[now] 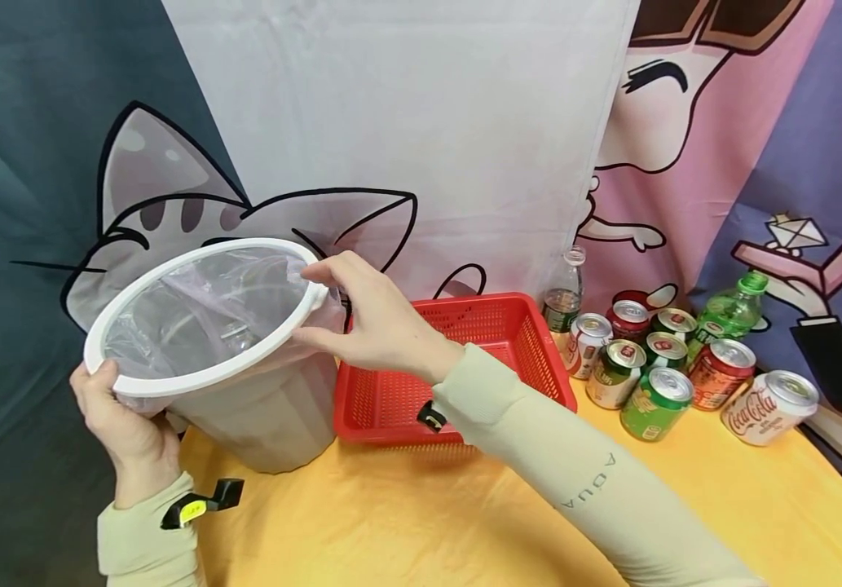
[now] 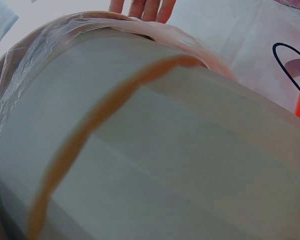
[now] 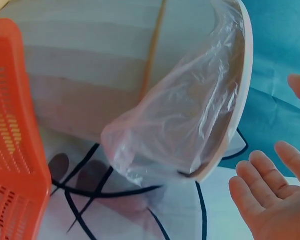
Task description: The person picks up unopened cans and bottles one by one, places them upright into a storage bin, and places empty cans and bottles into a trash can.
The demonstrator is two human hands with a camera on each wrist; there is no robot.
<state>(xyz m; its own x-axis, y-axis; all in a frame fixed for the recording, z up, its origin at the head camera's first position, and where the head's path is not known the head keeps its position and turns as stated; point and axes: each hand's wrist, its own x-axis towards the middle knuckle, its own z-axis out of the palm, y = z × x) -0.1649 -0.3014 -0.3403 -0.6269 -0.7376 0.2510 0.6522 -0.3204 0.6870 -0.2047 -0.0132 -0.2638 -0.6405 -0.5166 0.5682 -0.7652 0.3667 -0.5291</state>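
Observation:
A light grey trash can point(image 1: 266, 424) stands tilted on the left of the table, its mouth facing up and toward the camera. A thin clear plastic bag point(image 1: 200, 314) lines it, held under a white rim ring point(image 1: 193, 380), with its edge hanging outside. My left hand point(image 1: 127, 432) grips the rim at the near left, thumb over the ring and fingers underneath. At the right side of the rim is my right hand point(image 1: 384, 322), thumb and fingers spread. The right wrist view shows that right hand point(image 3: 277, 200) with extended fingers beside the rim, nothing held.
A red plastic basket point(image 1: 457, 440) sits right of the can. Farther right stand several drink cans, including a Coca-Cola can point(image 1: 769, 408), plus a clear bottle point(image 1: 563, 293) and a green bottle point(image 1: 732, 310). A printed cloth point(image 1: 421, 98) hangs behind the yellow table point(image 1: 406, 522).

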